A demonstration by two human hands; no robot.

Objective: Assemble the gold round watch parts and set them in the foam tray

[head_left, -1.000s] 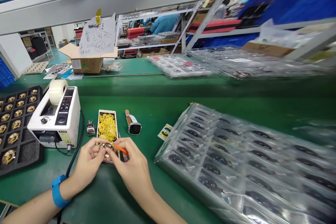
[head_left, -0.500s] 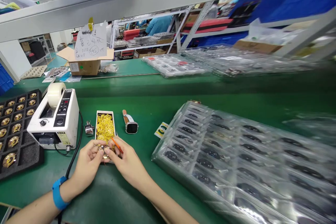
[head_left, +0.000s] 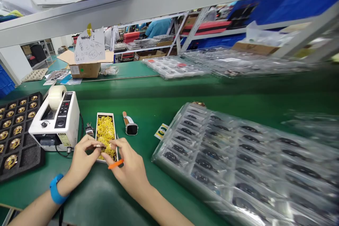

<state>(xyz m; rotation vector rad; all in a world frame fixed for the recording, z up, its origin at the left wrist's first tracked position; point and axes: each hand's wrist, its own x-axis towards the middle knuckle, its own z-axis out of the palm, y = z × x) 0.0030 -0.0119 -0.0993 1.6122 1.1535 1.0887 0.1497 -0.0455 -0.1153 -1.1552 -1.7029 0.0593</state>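
Observation:
My left hand (head_left: 84, 153), a blue band on its wrist, pinches a small dark, shiny round part (head_left: 102, 146) over the white box (head_left: 117, 152). That box holds a heap of yellow rings (head_left: 105, 127). My right hand (head_left: 129, 164) is closed round an orange stick-like tool (head_left: 116, 164), its thumb and fingertips just right of the round part. Whether those fingertips touch the part, I cannot tell. Behind the hands lie a smartwatch (head_left: 131, 129) and a small metal tally counter (head_left: 89, 129).
A white tape dispenser (head_left: 57, 118) stands left, beside a black foam tray (head_left: 35, 162) of gold round parts. Stacked clear plastic trays (head_left: 225, 155) with dark parts fill the right. A cardboard box (head_left: 84, 70) sits at the back under a low grey beam (head_left: 159, 3).
My right hand has turned, and the orange tool has swung down towards the palm. The round part has tilted and moved slightly left and up with my left hand. The hands are farther apart.

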